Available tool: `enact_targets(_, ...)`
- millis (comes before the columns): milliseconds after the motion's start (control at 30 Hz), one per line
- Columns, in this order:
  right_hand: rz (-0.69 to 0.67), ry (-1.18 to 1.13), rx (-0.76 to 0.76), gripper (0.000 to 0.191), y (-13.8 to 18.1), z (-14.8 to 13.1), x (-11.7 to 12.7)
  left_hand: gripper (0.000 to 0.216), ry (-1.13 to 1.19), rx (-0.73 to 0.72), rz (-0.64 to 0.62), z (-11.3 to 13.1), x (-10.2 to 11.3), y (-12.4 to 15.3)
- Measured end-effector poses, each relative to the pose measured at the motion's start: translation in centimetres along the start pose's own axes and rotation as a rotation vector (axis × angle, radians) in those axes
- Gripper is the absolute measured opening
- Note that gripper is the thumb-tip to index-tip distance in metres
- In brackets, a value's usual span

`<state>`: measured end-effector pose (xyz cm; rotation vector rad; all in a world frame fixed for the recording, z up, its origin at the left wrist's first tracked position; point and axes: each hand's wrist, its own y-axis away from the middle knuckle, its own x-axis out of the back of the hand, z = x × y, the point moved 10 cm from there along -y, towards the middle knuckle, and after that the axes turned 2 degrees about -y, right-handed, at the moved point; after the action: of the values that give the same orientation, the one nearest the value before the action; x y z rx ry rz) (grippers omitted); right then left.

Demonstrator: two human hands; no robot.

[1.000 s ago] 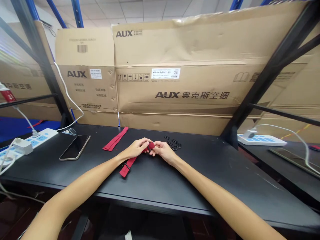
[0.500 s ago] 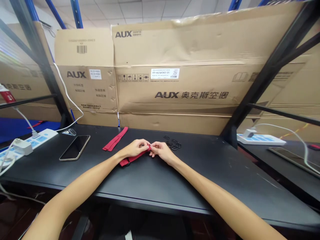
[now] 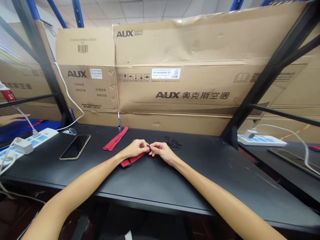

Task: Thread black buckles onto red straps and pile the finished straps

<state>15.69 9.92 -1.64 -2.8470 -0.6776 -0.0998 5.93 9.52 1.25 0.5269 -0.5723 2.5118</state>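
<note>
My left hand (image 3: 136, 147) is closed on a red fabric strap (image 3: 136, 158), near its upper end. My right hand (image 3: 163, 151) meets it there, fingers pinched at a small black buckle (image 3: 149, 147) by the strap's end. Whether the strap passes through this buckle is hidden by my fingers. A black ring (image 3: 129, 164) sits at the strap's lower end, close to the table. Several loose black rings and slider buckles (image 3: 174, 144) lie just beyond my right hand. To the left of my hands rests another red strap piece (image 3: 115, 139), flat on the table.
A phone (image 3: 75, 147) and a white power strip (image 3: 47, 134) with plugs and cables are on the left. Cardboard panels (image 3: 195, 113) wall off the back of the black table (image 3: 155, 186). Dark metal posts (image 3: 260, 76) rise at both sides. Another person's hand (image 3: 12, 118) shows far left.
The black buckle now shows between my fingertips, where red strap fabric showed before. My hands stay almost in place. Another person's hand has come into view at far left.
</note>
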Motion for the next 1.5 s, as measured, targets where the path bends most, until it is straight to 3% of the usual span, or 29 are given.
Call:
enact_targets(700,0.014,-0.045,-0.012,0.034,0.2,-0.1,0.0,0.025,0.135,0.044,-0.011,-1.1,0.0,-0.2)
enact_targets(1167,-0.048,-0.077,-0.042,0.032,0.2,-0.1,-0.6,0.031,0.17,0.02,0.002,0.1,0.0,0.1)
enact_targets(1300,0.002,-0.049,-0.055,0.031,0.0,0.3,-0.1,0.037,0.066,-0.054,0.044,0.9,0.1,0.2)
enact_targets(1400,0.053,-0.051,-0.032,0.032,-0.1,0.2,0.5,0.046,-0.209,-0.116,0.07,2.0,0.0,0.6)
enact_targets(1500,0.096,-0.063,0.004,0.033,-0.2,-0.3,1.1,0.037,-0.518,-0.155,0.117,3.0,-0.1,0.9)
